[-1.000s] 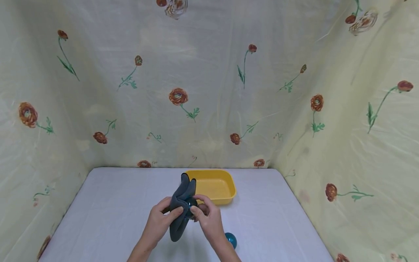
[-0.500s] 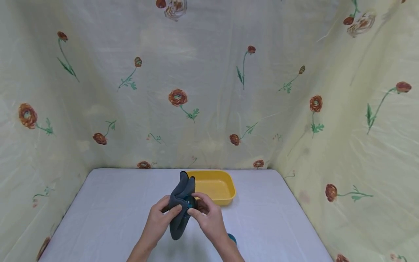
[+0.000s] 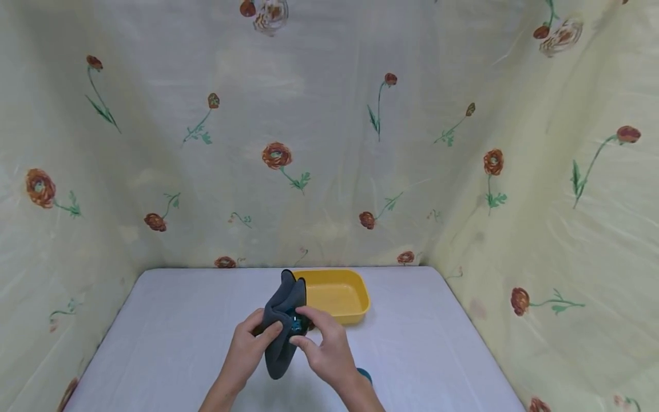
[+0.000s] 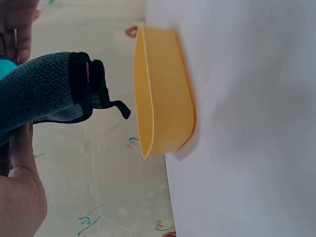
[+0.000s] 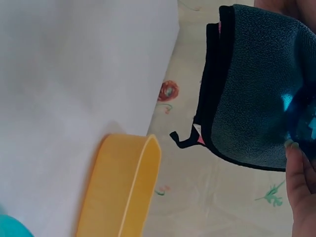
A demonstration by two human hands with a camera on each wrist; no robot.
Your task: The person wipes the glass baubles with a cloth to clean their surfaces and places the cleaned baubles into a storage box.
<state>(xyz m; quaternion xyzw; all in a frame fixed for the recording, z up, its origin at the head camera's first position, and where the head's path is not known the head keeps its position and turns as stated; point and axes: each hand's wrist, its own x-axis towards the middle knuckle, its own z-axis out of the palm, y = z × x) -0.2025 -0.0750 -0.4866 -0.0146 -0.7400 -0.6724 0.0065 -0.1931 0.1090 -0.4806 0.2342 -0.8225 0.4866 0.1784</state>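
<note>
A folded dark grey fleecy cloth [image 3: 278, 356] with black edging and a small black loop is held up above the table. My left hand [image 3: 245, 347] grips it by the fold, thumb on the near side. Against the cloth's right face sits a shiny dark teal ball [image 3: 297, 326], partly wrapped in the fabric. The thumb and forefinger of my right hand [image 3: 328, 347] hold this ball at its edges. In the right wrist view, a fingertip touches the ball [image 5: 302, 118] where it presses into the cloth [image 5: 256, 89].
A yellow rectangular tub [image 3: 352, 317] stands on the white-covered table [image 3: 180, 343] just beyond the hands. A second teal ball [image 3: 365, 375] lies on the table, mostly hidden behind my right forearm. Flower-printed curtains [image 3: 329, 171] surround the table at the back and sides.
My right fingers have shifted slightly on the ball, and less of the ball shows beside the cloth. My right forearm covers more of the second ball. The left hand keeps its grip.
</note>
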